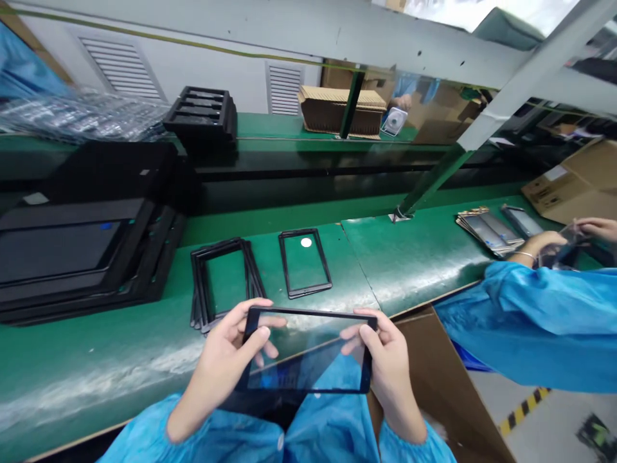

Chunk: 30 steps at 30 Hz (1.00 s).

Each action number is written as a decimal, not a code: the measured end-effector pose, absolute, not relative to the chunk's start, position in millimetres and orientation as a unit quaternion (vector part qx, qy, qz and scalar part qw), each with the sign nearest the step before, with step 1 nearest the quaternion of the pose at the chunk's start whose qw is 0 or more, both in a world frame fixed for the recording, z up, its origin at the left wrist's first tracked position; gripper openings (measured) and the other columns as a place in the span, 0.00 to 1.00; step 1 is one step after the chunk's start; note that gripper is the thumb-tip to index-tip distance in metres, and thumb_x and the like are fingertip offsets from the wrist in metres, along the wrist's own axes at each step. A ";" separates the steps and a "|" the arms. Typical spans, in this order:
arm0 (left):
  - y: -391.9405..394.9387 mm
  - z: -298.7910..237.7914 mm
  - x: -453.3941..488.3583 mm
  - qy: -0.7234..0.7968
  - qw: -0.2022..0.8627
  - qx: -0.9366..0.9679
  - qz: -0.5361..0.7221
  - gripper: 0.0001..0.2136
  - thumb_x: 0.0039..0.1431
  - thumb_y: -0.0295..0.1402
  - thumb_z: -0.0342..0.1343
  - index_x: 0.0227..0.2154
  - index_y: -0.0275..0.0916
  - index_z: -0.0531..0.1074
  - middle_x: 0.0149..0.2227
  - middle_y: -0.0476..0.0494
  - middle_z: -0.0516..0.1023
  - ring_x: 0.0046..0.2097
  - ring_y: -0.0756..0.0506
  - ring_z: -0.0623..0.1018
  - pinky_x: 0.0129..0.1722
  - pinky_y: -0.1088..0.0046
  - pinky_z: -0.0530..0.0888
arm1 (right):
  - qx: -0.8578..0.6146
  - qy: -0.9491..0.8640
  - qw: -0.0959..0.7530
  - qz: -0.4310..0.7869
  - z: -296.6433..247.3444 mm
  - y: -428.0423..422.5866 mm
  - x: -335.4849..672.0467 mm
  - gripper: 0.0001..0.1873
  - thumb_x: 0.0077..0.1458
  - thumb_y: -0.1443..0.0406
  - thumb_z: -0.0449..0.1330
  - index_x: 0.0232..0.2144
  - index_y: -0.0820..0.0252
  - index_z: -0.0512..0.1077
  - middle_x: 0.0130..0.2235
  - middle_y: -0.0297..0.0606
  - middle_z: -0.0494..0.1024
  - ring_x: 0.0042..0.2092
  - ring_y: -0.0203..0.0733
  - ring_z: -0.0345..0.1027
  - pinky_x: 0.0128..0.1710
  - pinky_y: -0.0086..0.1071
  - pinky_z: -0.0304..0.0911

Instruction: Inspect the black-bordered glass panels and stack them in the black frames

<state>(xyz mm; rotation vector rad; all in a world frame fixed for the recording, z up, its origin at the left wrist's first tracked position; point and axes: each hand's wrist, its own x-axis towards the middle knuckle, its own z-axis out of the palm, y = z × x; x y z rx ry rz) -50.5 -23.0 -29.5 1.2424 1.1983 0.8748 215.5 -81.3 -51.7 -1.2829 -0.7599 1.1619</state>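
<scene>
A clear glass panel with a black border (pixel 308 350) is held level above the front edge of the bench. Through it show my fingertips, the bench edge and blue cloth. My left hand (pixel 229 357) grips its left end, thumb on the upper face and fingers behind. At the right end my right hand (pixel 388 360) pinches it the same way. Beyond the panel, a stack of thin black rectangular frames (pixel 200 283) lies on the green bench (pixel 385 257). Right of that stack are thin black frames (pixel 329 273) with a round white spot inside their outline.
Black trays (pixel 159 257) are piled at left, a dark screen panel on top. Smaller black trays (pixel 200 106) and a cardboard divider box (pixel 337 109) stand on the back shelf. A green post (pixel 429 180) rises from the bench. A co-worker's blue sleeve (pixel 554 302) is at right.
</scene>
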 end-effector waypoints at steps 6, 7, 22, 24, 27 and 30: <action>-13.5 -24.7 -42.5 0.411 0.174 0.838 0.316 0.22 0.71 0.33 0.59 0.65 0.46 0.70 0.67 0.38 0.77 0.67 0.33 0.76 0.71 0.40 0.63 | -0.569 -0.366 0.557 0.481 -44.1 -79.9 204.1 0.18 0.63 0.50 0.69 0.43 0.58 0.78 0.31 0.44 0.89 0.25 0.46 0.83 0.27 0.32 0.76; -12.0 -24.2 -39.2 0.376 0.162 0.865 0.289 0.18 0.72 0.33 0.58 0.62 0.45 0.74 0.61 0.40 0.83 0.62 0.34 0.81 0.69 0.42 0.68 | -0.570 -0.373 0.551 0.483 -45.0 -81.1 202.2 0.19 0.63 0.49 0.69 0.43 0.58 0.79 0.31 0.44 0.89 0.25 0.46 0.83 0.27 0.32 0.76; -6.1 -13.2 -51.1 0.428 0.503 0.685 0.307 0.27 0.65 0.33 0.61 0.67 0.49 0.73 0.35 0.49 0.82 0.32 0.46 0.81 0.34 0.71 0.78 | -0.443 -0.414 0.504 0.615 -60.0 -55.6 177.7 0.33 0.59 0.43 0.69 0.57 0.55 0.78 0.38 0.45 0.89 0.34 0.51 0.86 0.36 0.40 0.80; 12.5 -2.8 -79.1 0.472 0.521 0.584 0.405 0.32 0.64 0.35 0.63 0.71 0.47 0.66 0.33 0.52 0.77 0.27 0.49 0.78 0.27 0.73 0.76 | -0.474 -0.371 0.570 0.559 -70.8 -42.7 188.0 0.34 0.60 0.41 0.67 0.58 0.56 0.77 0.42 0.47 0.89 0.40 0.52 0.86 0.39 0.40 0.80; 54.0 22.6 -144.5 0.539 0.442 0.463 0.548 0.36 0.58 0.35 0.68 0.70 0.43 0.67 0.30 0.54 0.75 0.26 0.48 0.80 0.25 0.74 0.76 | -0.560 -0.303 0.615 0.465 -102.1 -22.6 209.4 0.32 0.59 0.41 0.67 0.51 0.59 0.79 0.40 0.46 0.89 0.38 0.50 0.85 0.39 0.39 0.80; 100.5 50.9 -217.7 0.586 0.359 0.387 0.615 0.28 0.58 0.24 0.63 0.63 0.35 0.73 0.29 0.53 0.75 0.27 0.49 0.80 0.26 0.77 0.75 | -0.601 -0.302 0.589 0.448 -138.5 -11.1 220.2 0.35 0.53 0.38 0.68 0.48 0.61 0.80 0.36 0.45 0.88 0.35 0.51 0.84 0.37 0.41 0.80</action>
